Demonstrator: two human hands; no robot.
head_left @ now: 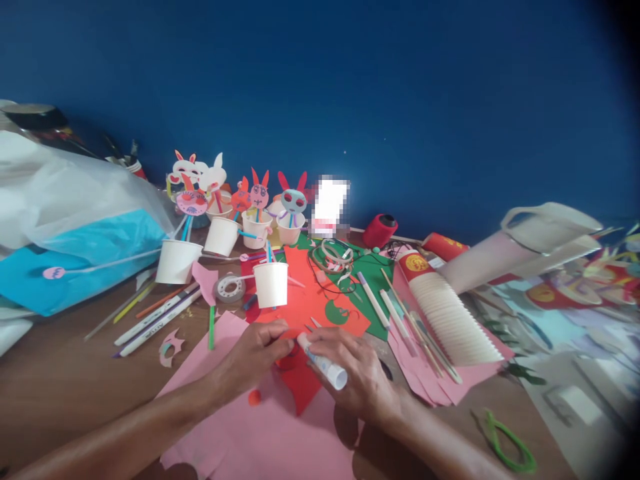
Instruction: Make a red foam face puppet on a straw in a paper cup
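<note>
My left hand (pixel 265 350) is closed in a pinch on a small orange-red paper piece (pixel 286 348), above red and pink paper sheets. Close by on the right, my right hand (pixel 363 373) wraps round a white glue stick (pixel 327 368) with blue print. One end of the stick is at the paper piece, and the other points toward me. Thin pointed tips (pixel 313 323) show just beyond my right fingers; the rest of that tool is hidden. A small orange paper disc (pixel 255 398) lies on the pink paper (pixel 280 433).
Beyond my hands stands a white paper cup (pixel 271 285). Further back are more cups with paper rabbit faces on sticks. Markers (pixel 150 330) and a tape roll (pixel 230 288) lie left. Stacked cups (pixel 453 317), a pitcher (pixel 500 253) and a green pipe cleaner (pixel 507 443) are right.
</note>
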